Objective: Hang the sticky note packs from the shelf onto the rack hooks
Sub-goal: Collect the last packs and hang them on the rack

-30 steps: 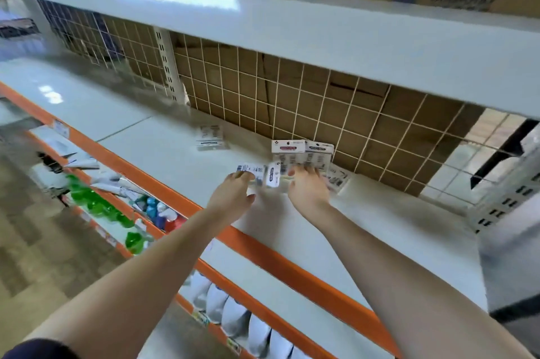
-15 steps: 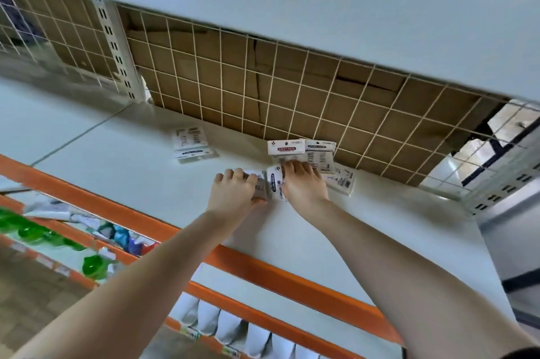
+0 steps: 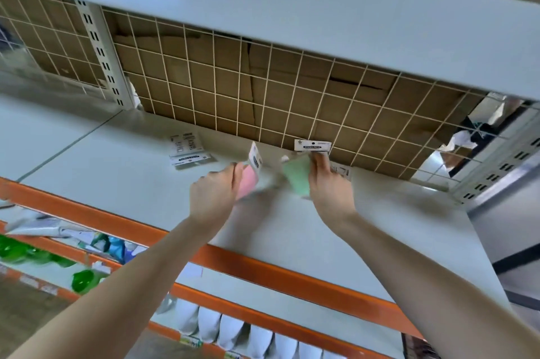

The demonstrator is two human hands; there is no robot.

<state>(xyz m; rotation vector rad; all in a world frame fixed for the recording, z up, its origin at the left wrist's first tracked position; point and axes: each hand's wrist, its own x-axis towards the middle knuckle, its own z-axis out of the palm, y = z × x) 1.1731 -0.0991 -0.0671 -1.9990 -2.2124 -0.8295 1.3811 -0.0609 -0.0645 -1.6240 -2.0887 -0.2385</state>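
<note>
Seen from above and slightly behind, both forearms reaching over the white shelf [image 3: 122,171]; left hand [image 3: 214,195] near the centre, curled around a pink sticky note pack [image 3: 248,180], thumb and fingers pinching its lower part; white header card of this pack tilted up toward 12 o'clock, blurred. Right hand [image 3: 330,186] just at 3 o'clock from the left one, grasping a green sticky note pack [image 3: 298,177]; fingers closed on the right edge of the pack, the green face turned to the camera; white header card [image 3: 312,146] of this pack at 12 o'clock, standing in front of the wire grid [image 3: 222,90]; cannot tell if touching the grid. Both packs lifted a little above the shelf, apart from each other, with a small gap between.

At 10 o'clock from the left hand, lying flat on the shelf: another pack [image 3: 187,148], printed back side up, near the back edge. Just at 3 o'clock from the right hand, partly hidden behind the fingers, one more flat pack [image 3: 343,172]. Behind the grid, brown cardboard [image 3: 263,113]. Along the front of the shelf, an orange beam [image 3: 277,271]; below, at 7 o'clock, green bottles [image 3: 83,281] and some white rounded goods [image 3: 230,329], blurred.
</note>
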